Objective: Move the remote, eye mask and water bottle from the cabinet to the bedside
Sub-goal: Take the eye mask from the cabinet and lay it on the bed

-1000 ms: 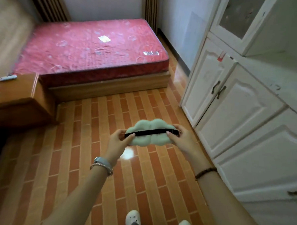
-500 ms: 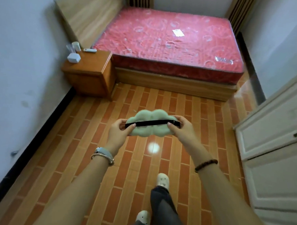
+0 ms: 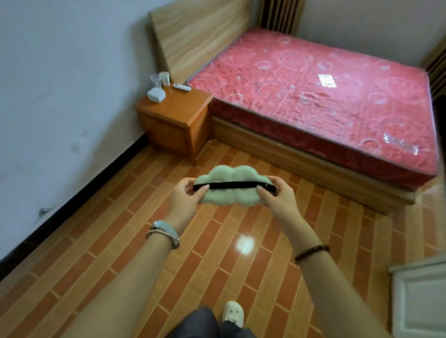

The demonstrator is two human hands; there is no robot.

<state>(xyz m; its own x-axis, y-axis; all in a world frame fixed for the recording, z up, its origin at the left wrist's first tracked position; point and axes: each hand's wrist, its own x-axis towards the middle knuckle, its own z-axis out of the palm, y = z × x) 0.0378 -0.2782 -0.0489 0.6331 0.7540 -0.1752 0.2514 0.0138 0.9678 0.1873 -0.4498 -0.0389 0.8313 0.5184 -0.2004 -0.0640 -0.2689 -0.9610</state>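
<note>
At the bottom centre of the frame we saw dark trouser legs and one pale shoe (image 3: 233, 313) on the brick-patterned floor (image 3: 106, 243). A white cabinet (image 3: 425, 300) corner showed at the lower right edge. Our forearms reached up toward mid-frame, a watch (image 3: 163, 226) on the left wrist and a dark bead bracelet (image 3: 311, 253) on the right.

Just above centre we held the eye mask (image 3: 231, 197) in the air over the floor, well apart from any furniture. It was pale green and cloud-shaped, with its black strap (image 3: 231, 185) stretched flat across the side facing us. Our left hand (image 3: 183, 196) pinched its left end, and our right hand (image 3: 277, 196) pinched its right end, thumbs on the strap.

Further up and left stood the wooden bedside table (image 3: 178, 110) against the wall. On it lay the remote (image 3: 182, 87) at the back right, near a white box (image 3: 156, 94), a clear cup (image 3: 155, 80) and a white cup (image 3: 164, 78). The bed (image 3: 322, 96) with its red mattress filled the upper right, touching the table, with its wooden headboard (image 3: 197, 35) at upper centre.
</note>
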